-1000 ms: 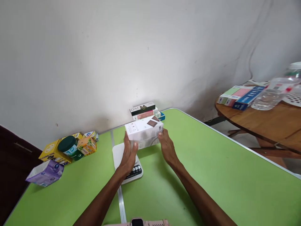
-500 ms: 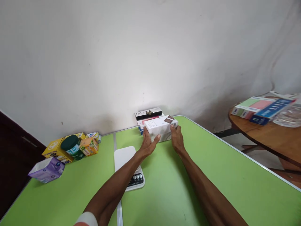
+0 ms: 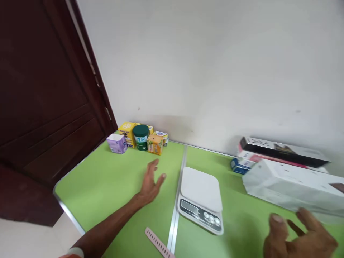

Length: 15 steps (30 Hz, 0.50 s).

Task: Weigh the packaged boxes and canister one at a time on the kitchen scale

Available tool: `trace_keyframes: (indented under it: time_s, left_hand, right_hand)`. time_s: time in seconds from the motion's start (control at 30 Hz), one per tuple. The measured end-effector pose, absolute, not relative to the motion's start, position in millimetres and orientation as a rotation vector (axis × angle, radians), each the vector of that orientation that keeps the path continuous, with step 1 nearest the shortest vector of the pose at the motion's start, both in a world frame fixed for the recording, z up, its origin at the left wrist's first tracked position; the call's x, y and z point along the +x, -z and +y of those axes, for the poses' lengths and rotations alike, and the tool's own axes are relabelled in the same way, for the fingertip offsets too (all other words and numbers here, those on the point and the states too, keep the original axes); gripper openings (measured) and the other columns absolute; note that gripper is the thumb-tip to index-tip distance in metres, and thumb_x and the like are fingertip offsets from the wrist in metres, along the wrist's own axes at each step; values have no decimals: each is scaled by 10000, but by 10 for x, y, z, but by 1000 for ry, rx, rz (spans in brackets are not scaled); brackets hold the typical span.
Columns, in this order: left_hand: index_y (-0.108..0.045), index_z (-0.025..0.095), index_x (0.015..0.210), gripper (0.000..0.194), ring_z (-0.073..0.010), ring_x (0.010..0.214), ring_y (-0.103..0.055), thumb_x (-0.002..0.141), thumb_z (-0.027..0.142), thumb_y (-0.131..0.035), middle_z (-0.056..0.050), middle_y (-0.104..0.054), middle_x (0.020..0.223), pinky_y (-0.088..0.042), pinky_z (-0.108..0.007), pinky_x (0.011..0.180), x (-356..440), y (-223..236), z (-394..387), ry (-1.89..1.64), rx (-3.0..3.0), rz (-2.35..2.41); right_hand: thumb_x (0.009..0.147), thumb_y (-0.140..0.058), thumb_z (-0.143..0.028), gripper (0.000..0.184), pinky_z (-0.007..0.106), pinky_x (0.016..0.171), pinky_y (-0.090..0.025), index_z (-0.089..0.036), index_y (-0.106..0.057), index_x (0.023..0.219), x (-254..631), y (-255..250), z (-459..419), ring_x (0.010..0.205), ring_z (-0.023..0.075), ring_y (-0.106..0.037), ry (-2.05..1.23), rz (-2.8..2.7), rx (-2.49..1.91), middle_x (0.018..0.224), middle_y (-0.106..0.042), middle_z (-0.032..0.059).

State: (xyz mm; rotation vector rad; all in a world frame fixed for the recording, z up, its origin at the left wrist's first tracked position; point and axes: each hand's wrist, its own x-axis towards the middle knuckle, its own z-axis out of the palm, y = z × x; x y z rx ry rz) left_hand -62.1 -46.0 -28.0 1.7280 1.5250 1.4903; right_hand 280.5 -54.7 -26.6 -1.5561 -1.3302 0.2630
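Observation:
My left hand point(image 3: 151, 183) is over the left part of the green table, thumb and fingers apart, holding nothing. Just beyond its fingertips stands a small orange box point(image 3: 154, 144), beside a dark green tub point(image 3: 141, 137) with a lid. My right hand point(image 3: 299, 236) is at the lower right, fingers spread, with nothing in it. In front of it lies a long white box point(image 3: 292, 184), blurred at its right end. Between my hands sits a white kitchen scale point(image 3: 201, 190) with a display and round buttons; its platform bears nothing.
At the far left stand a purple box point(image 3: 117, 144) and a yellow box point(image 3: 126, 130). Behind the white box, a black-and-white box point(image 3: 285, 152) tops a stack, with a blue box point(image 3: 239, 166) nearby. A pink strap with holes point(image 3: 158, 243) lies in front. A dark door point(image 3: 48, 89) borders the table.
Both hands have let go of the white box, which now lies on the table by the stack. My left hand has moved left towards the small boxes. The view has turned left.

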Motion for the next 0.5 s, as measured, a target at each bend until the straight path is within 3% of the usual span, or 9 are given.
trace_keyframes:
  time_s: [0.1,0.17,0.33,0.5]
  left_hand:
    - [-384,181,1553,672,-349,1499,-434,996,501,-581,-218,-448,1571,-364,-609,1240,-1483,433,-500,-1631,1584,1960]
    - [-276,147,1600,859,-368,1579,-306,929,502,-678,-246,-337,1640,-257,-600,1296,-1962,464,-411,-1700,1415,2183]
    - [-54,75,1635,1360,-412,1642,-104,657,420,-934,-322,-126,1702,-153,-543,1335,-2624,427,111,-1651,1072,2363]
    - [-17,88,1632,1398,-410,1630,-170,639,409,-946,-327,-186,1691,-187,-551,1324,-2785,419,549,-1675,955,2449]
  right_hand:
    - [980,-516,-617,701,655,946,-560,-320,-395,1604,1993,187,-622,1263,445,-618,-493,-1507,-1416,1563,-494,191]
    - [996,-519,-597,615,612,980,-578,-307,-469,1536,1390,270,-601,1244,389,-653,-693,-1675,-1231,1512,-568,147]
    - [1020,-502,-558,607,566,1210,-440,-264,-470,1549,0,724,-401,1444,329,-533,-958,-1929,-962,1547,-561,136]
    - [973,-526,-615,826,579,1301,-275,-101,-409,1609,-908,820,-214,1556,380,-375,-1092,-1976,-983,1640,-443,226]
